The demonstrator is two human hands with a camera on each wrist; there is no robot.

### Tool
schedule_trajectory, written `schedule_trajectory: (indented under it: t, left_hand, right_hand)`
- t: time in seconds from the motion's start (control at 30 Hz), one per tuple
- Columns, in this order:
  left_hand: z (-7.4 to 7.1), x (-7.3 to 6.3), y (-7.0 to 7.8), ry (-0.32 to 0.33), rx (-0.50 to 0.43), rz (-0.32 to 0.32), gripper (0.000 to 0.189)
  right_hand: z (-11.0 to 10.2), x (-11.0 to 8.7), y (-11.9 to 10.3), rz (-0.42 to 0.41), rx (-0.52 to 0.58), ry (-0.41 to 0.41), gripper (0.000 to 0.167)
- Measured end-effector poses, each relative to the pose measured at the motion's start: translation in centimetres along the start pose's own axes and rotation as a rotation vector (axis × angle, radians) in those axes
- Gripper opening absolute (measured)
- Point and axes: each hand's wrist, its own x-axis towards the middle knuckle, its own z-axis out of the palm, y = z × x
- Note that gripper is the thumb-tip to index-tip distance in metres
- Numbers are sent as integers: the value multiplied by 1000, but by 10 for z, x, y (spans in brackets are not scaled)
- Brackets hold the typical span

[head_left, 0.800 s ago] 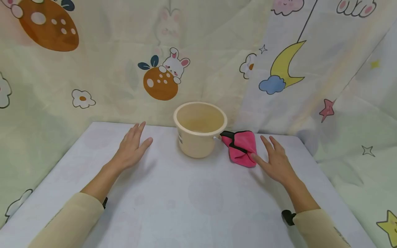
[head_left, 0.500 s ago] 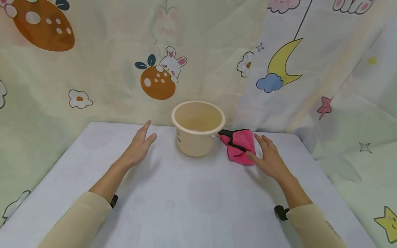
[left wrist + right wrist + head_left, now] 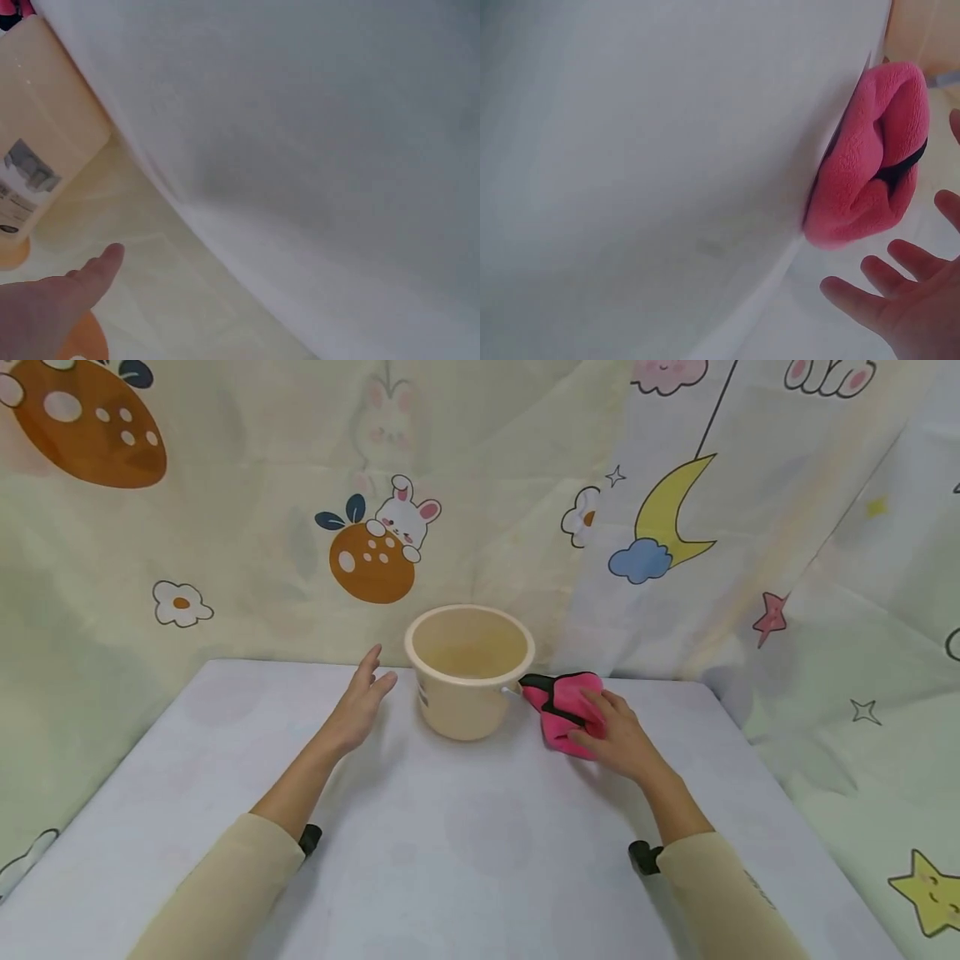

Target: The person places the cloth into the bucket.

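A cream plastic bucket stands upright near the far edge of the table, and a printed label shows on its side in the left wrist view. Just right of it lies a folded pink cloth with black edging, plush in the right wrist view. My right hand hovers at the cloth's right side, fingers spread; the right wrist view shows a gap between fingertips and cloth. Left of the bucket, my left hand is held with fingers extended and thumb apart, touching nothing.
The white-covered table reaches back to a patterned cloth backdrop close behind the bucket. More of the printed fabric hangs along the right side. A thin handle end sticks out from the bucket beside the pink cloth.
My right hand has moved left, now overlapping the pink cloth in the head view. My left hand has come right, nearer the bucket. Bucket and cloth stay put while the head view shifts slightly.
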Motion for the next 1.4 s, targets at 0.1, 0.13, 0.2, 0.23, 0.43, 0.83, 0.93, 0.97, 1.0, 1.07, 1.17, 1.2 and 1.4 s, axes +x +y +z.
schedule_trajectory:
  t: [0.1,0.13,0.2,0.23,0.43,0.83,0.93,0.97,1.0,1.07,1.17,1.2,1.4]
  left_hand:
    - [6,3,1,-8,-63,0,75]
    - [8,4,2,-5,-81,2,75]
    - [12,6,4,1,-124,6,75]
    - [13,6,5,4,-145,7,76]
    - [23,13,14,37,-257,27,79]
    - [40,20,22,73,-393,61,77]
    - [42,21,24,89,-433,63,77]
    - [42,21,24,92,-443,64,76]
    - [42,22,23,95,-451,63,76]
    - [42,22,23,95,-457,64,76]
    - [42,23,21,96,-458,57,76]
    - [42,23,21,98,-456,53,77]
    - [43,22,23,111,-451,38,76]
  right_hand:
    - [5,5,-2,-5,7,-10,76]
    - [6,6,-3,-5,6,-15,76]
    - [8,9,-5,-5,0,-26,76]
    - [9,11,-6,-2,-5,-34,77]
    - [16,21,-6,24,-46,-74,77]
    - [19,37,-12,12,-184,-70,59]
    - [20,39,-12,-1,-195,-51,54]
    - [21,40,-12,0,-188,-43,54]
    - [21,40,-11,3,-179,-33,53]
    - [22,41,-9,-2,-155,-8,53]
    - [21,40,-6,9,-100,28,54]
    - [21,40,-5,12,-80,39,54]
    - [18,33,-3,53,45,130,55]
